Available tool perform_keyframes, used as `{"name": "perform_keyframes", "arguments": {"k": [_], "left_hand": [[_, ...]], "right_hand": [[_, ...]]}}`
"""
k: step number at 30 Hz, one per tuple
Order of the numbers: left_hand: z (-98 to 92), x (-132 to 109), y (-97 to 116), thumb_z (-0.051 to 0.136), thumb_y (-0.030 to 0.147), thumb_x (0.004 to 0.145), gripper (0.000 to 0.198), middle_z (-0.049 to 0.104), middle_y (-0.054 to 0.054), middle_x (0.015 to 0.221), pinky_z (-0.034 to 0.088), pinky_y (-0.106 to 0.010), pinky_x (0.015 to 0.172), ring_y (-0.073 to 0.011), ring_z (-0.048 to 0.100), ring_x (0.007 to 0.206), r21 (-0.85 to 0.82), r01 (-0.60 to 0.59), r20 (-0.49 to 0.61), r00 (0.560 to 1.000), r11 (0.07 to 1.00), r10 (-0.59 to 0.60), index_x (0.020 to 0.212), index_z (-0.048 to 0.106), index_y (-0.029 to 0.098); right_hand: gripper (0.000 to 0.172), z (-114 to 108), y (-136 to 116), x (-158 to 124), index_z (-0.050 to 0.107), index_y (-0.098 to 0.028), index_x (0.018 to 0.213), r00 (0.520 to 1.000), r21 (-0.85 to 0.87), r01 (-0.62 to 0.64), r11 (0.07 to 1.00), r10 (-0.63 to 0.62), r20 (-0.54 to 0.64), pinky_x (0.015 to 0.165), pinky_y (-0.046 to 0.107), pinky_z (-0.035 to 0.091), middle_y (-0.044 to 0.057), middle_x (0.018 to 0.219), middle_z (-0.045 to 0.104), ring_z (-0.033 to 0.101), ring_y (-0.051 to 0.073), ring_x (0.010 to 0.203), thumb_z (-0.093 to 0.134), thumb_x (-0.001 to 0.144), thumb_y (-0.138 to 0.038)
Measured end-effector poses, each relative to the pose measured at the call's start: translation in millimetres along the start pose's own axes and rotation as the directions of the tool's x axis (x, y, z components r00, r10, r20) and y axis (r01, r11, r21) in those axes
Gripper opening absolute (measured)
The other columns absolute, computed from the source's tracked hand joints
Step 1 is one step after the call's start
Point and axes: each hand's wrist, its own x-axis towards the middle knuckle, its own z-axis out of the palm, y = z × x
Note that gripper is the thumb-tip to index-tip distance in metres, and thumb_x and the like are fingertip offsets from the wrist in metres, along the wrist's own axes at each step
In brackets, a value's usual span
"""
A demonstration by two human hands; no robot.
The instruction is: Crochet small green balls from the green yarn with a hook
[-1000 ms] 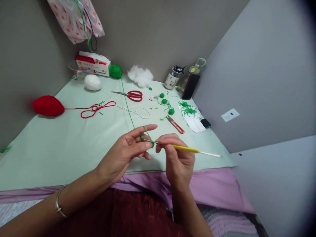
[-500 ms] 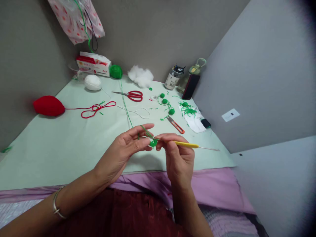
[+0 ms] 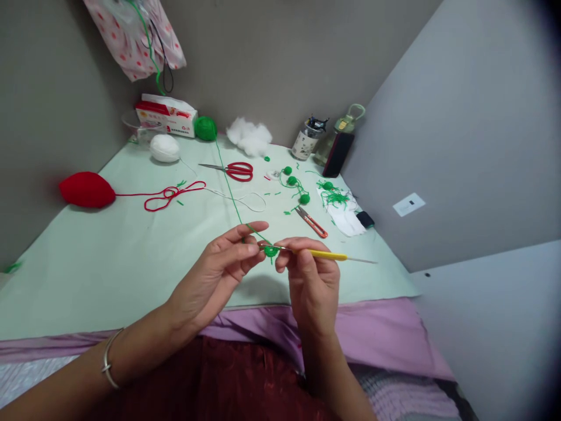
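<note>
Between the thumb and fingers of my left hand [image 3: 223,263] is pinched a small round green crochet piece [image 3: 271,251], with a short tail hanging below it. Green yarn [image 3: 234,202] runs over my raised left index finger from a green ball of yarn [image 3: 205,128] at the back. My right hand [image 3: 314,272] is closed around a crochet hook [image 3: 326,255] with a yellow handle. Its thin metal shaft meets the top of the green piece; the hook's tip is too small to make out. The hook's other metal end points right.
On the pale tablecloth lie red-handled scissors [image 3: 239,171], orange thread snips [image 3: 312,223], small green balls [image 3: 304,199], red yarn [image 3: 87,189], white yarn [image 3: 165,148] and white stuffing [image 3: 249,137]. A pen cup [image 3: 305,142], phone [image 3: 339,155] and bottle [image 3: 348,120] stand back right.
The hook has moved slightly left with my right hand. The yarn from the green ball now slants straight and tighter to the piece, and my left index finger has shifted a little left.
</note>
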Motion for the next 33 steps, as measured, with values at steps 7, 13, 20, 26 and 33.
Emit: {"name": "perform_keyframes", "arguments": {"k": [7, 13, 20, 26, 33], "left_hand": [[1.9, -1, 0, 0.069, 0.004, 0.083, 0.026, 0.068, -0.002, 0.087, 0.058, -0.017, 0.08, -0.01, 0.066, 0.084, -0.029, -0.019, 0.032, 0.999, 0.999, 0.02, 0.103, 0.082, 0.014], [1.6, -3, -1, 0.085, 0.02, 0.083, 0.041, 0.068, 0.001, 0.094, 0.054, -0.02, 0.089, -0.0115, 0.065, 0.093, 0.238, -0.129, 0.099, 0.989, 0.963, 0.109, 0.122, 0.076, 0.027], [-2.2, -1, -1, 0.087, 0.021, 0.082, 0.049, 0.067, 0.002, 0.093, 0.054, -0.025, 0.093, -0.0126, 0.063, 0.096, 0.308, -0.139, 0.113, 0.988, 0.941, 0.109, 0.128, 0.073, 0.033], [-3.0, -1, 5, 0.087, 0.017, 0.079, 0.05, 0.067, 0.002, 0.089, 0.053, -0.027, 0.094, -0.0123, 0.062, 0.091, 0.278, -0.064, 0.117, 0.993, 0.958, 0.033, 0.126, 0.075, 0.029], [-1.2, -4, 12, 0.08, 0.021, 0.086, 0.037, 0.069, 0.0, 0.088, 0.049, -0.028, 0.091, -0.014, 0.064, 0.087, 0.312, -0.037, 0.149, 0.989, 0.949, -0.011, 0.122, 0.076, 0.025]], "right_hand": [[0.013, 4, 4, -2, 0.075, -0.024, 0.098, 0.998, -0.019, 0.013, 1.0, -0.014, -0.054, 0.064, 0.028, 0.062, 0.003, 0.095, 0.078, 0.07, 0.012, 0.069, 0.063, 0.1, -0.028], [0.02, 5, 6, -7, 0.078, -0.027, 0.104, 0.991, -0.136, 0.129, 0.982, -0.134, -0.028, 0.073, 0.031, 0.06, 0.002, 0.097, 0.075, 0.069, 0.013, 0.08, 0.06, 0.102, -0.019], [0.025, 9, 4, -8, 0.078, -0.028, 0.106, 0.961, -0.281, 0.267, 0.922, -0.277, 0.004, 0.073, 0.031, 0.062, 0.002, 0.098, 0.076, 0.071, 0.016, 0.087, 0.059, 0.1, -0.013], [0.025, 6, 1, -7, 0.078, -0.027, 0.106, 0.959, -0.294, 0.28, 0.914, -0.276, 0.057, 0.075, 0.032, 0.063, 0.003, 0.098, 0.077, 0.071, 0.016, 0.088, 0.059, 0.1, -0.013], [0.019, 0, 1, -5, 0.078, -0.027, 0.106, 0.979, -0.177, 0.197, 0.964, -0.184, 0.088, 0.072, 0.034, 0.064, 0.003, 0.101, 0.078, 0.071, 0.016, 0.083, 0.061, 0.101, -0.02]]}}
